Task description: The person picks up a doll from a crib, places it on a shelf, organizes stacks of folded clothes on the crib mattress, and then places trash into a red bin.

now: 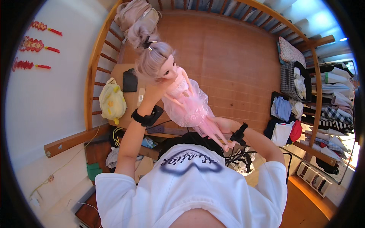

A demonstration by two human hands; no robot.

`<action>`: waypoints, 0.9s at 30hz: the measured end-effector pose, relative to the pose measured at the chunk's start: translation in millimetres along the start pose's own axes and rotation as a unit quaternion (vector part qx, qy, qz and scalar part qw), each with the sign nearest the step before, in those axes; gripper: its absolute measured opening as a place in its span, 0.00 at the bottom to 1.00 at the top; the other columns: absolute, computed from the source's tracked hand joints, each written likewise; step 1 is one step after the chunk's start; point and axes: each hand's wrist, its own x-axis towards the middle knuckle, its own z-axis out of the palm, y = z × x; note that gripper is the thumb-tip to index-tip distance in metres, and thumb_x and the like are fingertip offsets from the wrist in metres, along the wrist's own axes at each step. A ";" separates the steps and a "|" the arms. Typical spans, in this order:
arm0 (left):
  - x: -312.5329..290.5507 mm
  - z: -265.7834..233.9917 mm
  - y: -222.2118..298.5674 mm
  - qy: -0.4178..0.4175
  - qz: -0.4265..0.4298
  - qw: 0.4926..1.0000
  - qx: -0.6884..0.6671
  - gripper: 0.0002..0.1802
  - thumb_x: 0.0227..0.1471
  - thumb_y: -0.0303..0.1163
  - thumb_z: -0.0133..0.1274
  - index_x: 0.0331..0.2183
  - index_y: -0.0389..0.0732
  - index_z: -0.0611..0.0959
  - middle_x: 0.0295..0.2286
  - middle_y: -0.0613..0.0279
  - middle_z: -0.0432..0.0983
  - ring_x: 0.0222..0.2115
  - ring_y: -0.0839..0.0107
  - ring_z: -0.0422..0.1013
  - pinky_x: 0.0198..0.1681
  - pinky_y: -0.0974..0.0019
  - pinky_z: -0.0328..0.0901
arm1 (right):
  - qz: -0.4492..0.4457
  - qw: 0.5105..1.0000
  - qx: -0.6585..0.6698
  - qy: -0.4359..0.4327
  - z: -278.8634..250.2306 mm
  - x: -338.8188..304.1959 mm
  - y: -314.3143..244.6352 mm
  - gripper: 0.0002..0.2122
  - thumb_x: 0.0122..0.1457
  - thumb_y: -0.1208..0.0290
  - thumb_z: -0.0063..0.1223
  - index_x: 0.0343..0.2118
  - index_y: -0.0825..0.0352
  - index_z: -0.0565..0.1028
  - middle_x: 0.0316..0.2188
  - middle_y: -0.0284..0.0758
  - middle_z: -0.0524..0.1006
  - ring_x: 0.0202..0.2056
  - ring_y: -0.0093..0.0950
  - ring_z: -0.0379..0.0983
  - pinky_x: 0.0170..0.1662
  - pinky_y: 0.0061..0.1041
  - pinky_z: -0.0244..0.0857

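Together, the left hand [154, 90] grips the doll [186, 104] behind its neck, the right hand [225, 124] its legs.

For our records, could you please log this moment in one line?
doll: pink dress | left hand: holds near head | right hand: holds legs

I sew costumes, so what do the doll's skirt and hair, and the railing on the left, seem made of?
Doll's skirt: thin sheer fabric, perhaps tulle or organza; its outer layer looks see-through with a faint sheen.
Doll's hair: probably synthetic fibre; fine, pale strands with a soft gloss.
Railing: likely wood, perhaps varnished, from its warm brown colour and smooth surface.
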 end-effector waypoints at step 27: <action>74.1 -157.9 -124.7 0.180 -0.137 0.973 -0.042 0.18 0.38 0.29 0.55 0.36 0.37 0.74 0.34 0.64 0.70 0.32 0.74 0.68 0.39 0.68 0.63 | 0.014 0.734 -0.651 0.193 -27.3 148.3 -132.0 0.28 0.48 0.59 0.50 0.50 0.65 0.55 0.43 0.43 0.64 0.43 0.29 0.62 0.44 0.28 0.58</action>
